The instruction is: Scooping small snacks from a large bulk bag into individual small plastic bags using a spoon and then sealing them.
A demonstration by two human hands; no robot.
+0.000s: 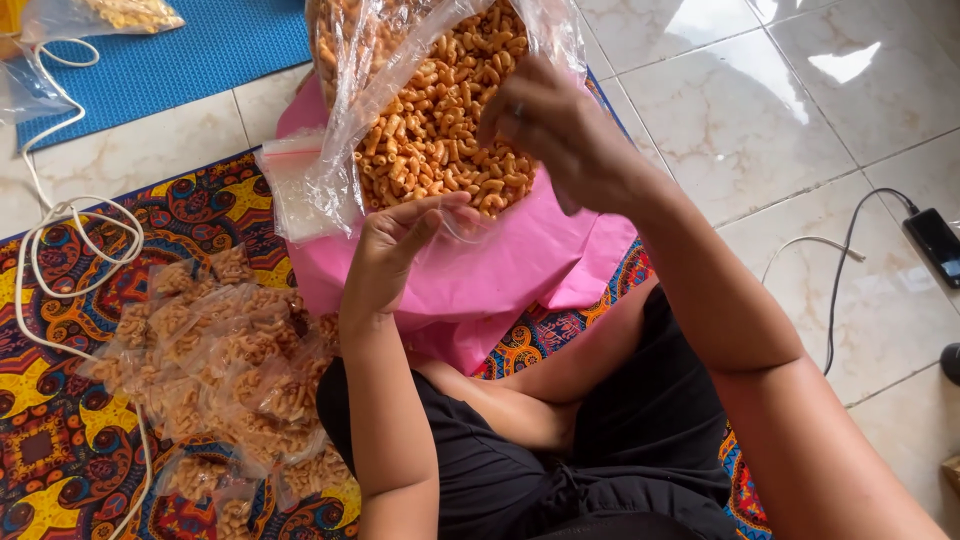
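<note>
Seated cross-legged in black clothing, a person works over one large clear bag heaped with orange curled snacks, which rests on a pink cloth at far centre. Left hand pinches one small clear pouch at its rim, just beside the heap; right hand hovers over the snacks, fingers bunched, whether holding any cannot be told. To the left, on a patterned mat, lies a pile of filled small packets, well over ten, overlapping too much to count. One white cord loops at far left.

Filled packets left of snack bag
</note>
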